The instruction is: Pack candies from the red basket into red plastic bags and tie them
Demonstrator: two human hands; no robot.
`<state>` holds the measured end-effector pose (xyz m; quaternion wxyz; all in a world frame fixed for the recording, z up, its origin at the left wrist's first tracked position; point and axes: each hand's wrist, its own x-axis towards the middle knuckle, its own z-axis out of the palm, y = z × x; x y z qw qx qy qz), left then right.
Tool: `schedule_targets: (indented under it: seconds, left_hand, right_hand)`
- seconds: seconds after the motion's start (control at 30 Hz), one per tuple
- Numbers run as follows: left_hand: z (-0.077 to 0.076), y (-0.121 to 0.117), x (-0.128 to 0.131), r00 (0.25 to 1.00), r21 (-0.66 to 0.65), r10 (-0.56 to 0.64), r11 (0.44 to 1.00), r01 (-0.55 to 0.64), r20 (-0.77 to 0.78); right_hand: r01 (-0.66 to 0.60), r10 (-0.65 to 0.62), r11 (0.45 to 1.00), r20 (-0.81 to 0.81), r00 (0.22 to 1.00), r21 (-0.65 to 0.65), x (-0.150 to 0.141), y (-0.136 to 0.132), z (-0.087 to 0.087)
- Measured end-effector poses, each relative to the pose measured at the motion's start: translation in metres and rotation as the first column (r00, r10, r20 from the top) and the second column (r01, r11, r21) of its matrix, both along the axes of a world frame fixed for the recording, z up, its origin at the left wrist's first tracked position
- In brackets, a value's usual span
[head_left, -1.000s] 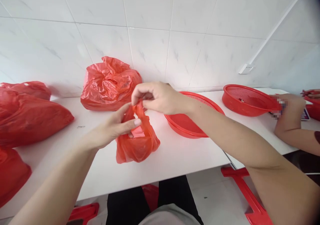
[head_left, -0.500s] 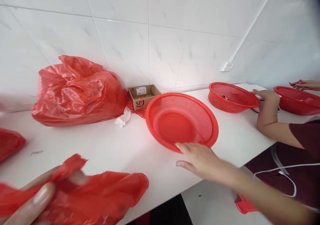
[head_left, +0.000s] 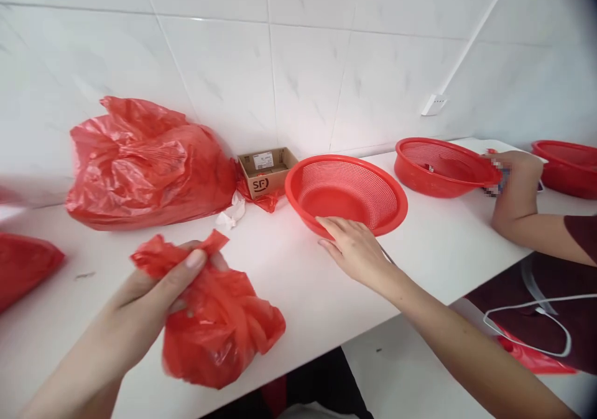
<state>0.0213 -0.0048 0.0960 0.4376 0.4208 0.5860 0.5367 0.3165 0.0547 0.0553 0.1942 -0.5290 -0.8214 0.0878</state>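
My left hand [head_left: 172, 282] is closed round the gathered neck of a red plastic bag [head_left: 219, 332], which hangs crumpled above the front of the white table. What the bag contains, if anything, is hidden. At the near rim of a red plastic colander [head_left: 345, 204], my right hand [head_left: 357, 248] has its fingers over the edge and its thumb outside. No contents show in the part of the colander I can see.
A large, full red bag [head_left: 153, 164] leans by the tiled wall, beside a small cardboard box [head_left: 268, 173] and a crumpled white tissue [head_left: 232, 212]. Another red bag [head_left: 28, 263] lies at left. To the right, a co-worker's arm [head_left: 517, 201] reaches over a second red colander [head_left: 433, 183].
My left hand has lifted the red bag up and rightward into fuller view. The near colander looks flatter and a little farther off, with my right hand still at its rim.
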Motion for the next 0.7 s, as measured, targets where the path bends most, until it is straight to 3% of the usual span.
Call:
schedule_targets:
  seconds: [0.07, 0.17, 0.23, 0.3, 0.37, 0.43, 0.57, 0.63, 0.7]
  left_hand:
    - [0.007, 0.004, 0.006, 0.986, -0.030, -0.132, 0.991, 0.130, -0.106]
    - [0.014, 0.008, 0.011, 0.956, -0.098, -0.274, 0.959, 0.264, -0.104]
    - [0.016, 0.009, 0.011, 0.942, -0.104, -0.328, 0.942, 0.320, -0.071]
    - [0.017, 0.009, 0.007, 0.939, -0.065, -0.342, 0.938, 0.340, -0.023]
    - [0.018, 0.007, 0.001, 0.935, -0.008, -0.353, 0.935, 0.354, 0.039]
    - [0.019, 0.004, -0.008, 0.920, 0.040, -0.385, 0.923, 0.383, 0.070]
    - [0.019, -0.002, -0.020, 0.829, 0.005, -0.542, 0.837, 0.547, -0.138]
    - [0.016, -0.003, -0.020, 0.773, -0.026, -0.576, 0.806, 0.592, -0.265]
    - [0.011, -0.002, -0.018, 0.739, -0.021, -0.527, 0.820, 0.572, -0.419]
  right_hand:
    - [-0.196, 0.187, 0.980, -0.273, 0.944, -0.009, -0.021, -0.002, 0.021]
    - [-0.495, 0.427, 0.869, -0.545, 0.722, 0.024, -0.059, -0.009, 0.052]
    - [-0.541, 0.493, 0.835, -0.571, 0.656, 0.100, -0.080, -0.013, 0.065]
    - [-0.500, 0.506, 0.846, -0.571, 0.647, 0.184, -0.092, -0.017, 0.070]
    - [-0.450, 0.505, 0.857, -0.588, 0.632, 0.251, -0.096, -0.025, 0.071]
    - [-0.468, 0.549, 0.831, -0.578, 0.604, 0.299, -0.095, -0.036, 0.070]
    - [-0.565, 0.652, 0.747, -0.549, 0.522, 0.351, -0.100, -0.047, 0.059]
    - [-0.568, 0.582, 0.775, -0.664, 0.469, 0.277, -0.109, -0.039, 0.048]
    - [-0.581, 0.440, 0.806, -0.775, 0.454, 0.117, -0.119, -0.026, 0.034]
